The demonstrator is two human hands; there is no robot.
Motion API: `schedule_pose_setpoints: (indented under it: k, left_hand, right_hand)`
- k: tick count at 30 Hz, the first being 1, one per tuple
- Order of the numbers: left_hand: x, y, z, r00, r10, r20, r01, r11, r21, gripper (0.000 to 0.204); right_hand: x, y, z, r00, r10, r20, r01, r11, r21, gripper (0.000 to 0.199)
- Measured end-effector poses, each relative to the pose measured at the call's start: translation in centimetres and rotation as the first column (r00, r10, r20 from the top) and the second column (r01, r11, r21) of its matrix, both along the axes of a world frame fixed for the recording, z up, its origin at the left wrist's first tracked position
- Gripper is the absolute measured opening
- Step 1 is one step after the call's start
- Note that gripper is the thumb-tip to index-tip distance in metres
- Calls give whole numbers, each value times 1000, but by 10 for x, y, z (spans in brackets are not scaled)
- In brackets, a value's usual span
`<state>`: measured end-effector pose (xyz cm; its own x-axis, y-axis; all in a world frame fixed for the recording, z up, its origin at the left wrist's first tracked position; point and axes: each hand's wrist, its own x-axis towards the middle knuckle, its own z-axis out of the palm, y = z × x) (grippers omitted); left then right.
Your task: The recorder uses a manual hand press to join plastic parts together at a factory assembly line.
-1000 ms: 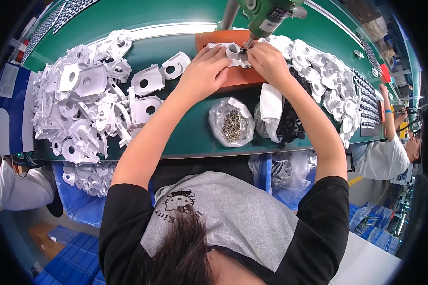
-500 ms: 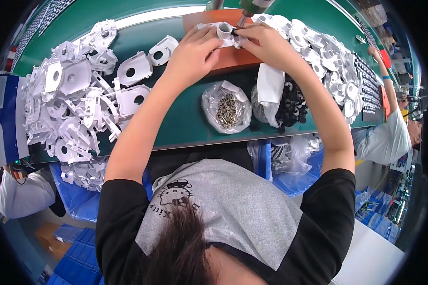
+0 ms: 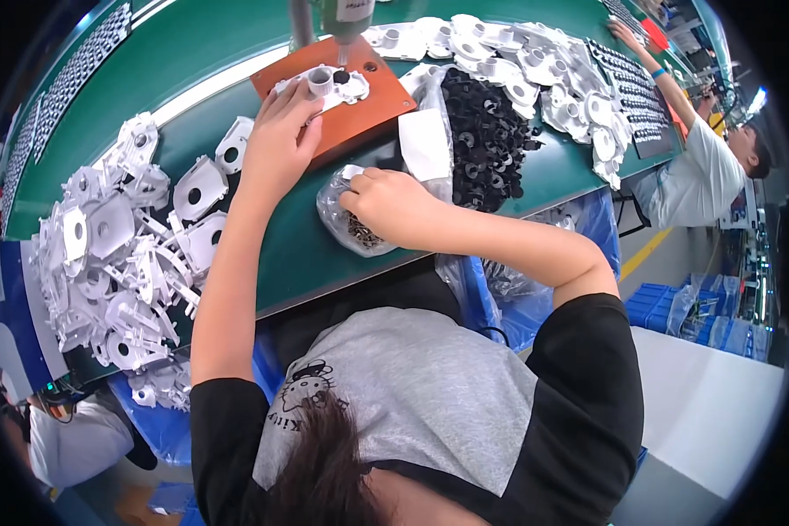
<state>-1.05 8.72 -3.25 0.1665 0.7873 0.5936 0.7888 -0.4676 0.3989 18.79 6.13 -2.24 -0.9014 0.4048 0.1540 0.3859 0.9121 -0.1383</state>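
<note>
My left hand (image 3: 282, 138) lies with bent fingers over the left end of a white plastic part (image 3: 357, 88), holding it on an orange fixture block (image 3: 386, 98). The part has a round upright collar, and a small black piece (image 3: 342, 77) sits beside that collar. A green-bodied screwdriver (image 3: 346, 22) stands upright just above the part's far side. Lower down, my right hand (image 3: 393, 209) reaches into a clear plastic bag (image 3: 329, 206) of small metal screws (image 3: 361, 232). Its fingers are curled together at the bag's mouth, and their tips are partly hidden.
White plastic parts (image 3: 114, 228) are heaped at the left; more white collared parts (image 3: 522, 66) lie at the far right. Black plastic pieces (image 3: 486, 131) fill a bag right of the screws. Blue-lined bins (image 3: 535, 307) stand below the table edge. A co-worker (image 3: 701, 167) works at the right.
My right hand has left the white part and come down to the screw bag. My left hand remains on the part. The whole view has turned, tilting the table.
</note>
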Motion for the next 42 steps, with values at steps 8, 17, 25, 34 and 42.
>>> schedule_pose_setpoints:
  k: [8,17,25,34,42]
  left_hand:
    - [0,0,0,1000,-4,20,4,1000,-3,20]
    - [0,0,-1,999,0,53,-1,1000,14,21]
    - [0,-1,0,999,20,40,-22,999,49,19]
    - [0,-3,-2,997,43,67,-45,999,17,19]
    - [-1,-4,-2,996,51,71,-54,998,44,19]
  right_hand:
    - [1,-1,-7,1000,-2,-7,3,997,77,13]
    - [2,20,28,996,-70,63,89,912,-399,10]
    - [-2,126,91,962,-258,86,238,643,-728,20]
    - [-28,183,63,958,-216,188,277,530,-802,12]
    - [-30,173,74,951,-244,191,297,545,-784,16]
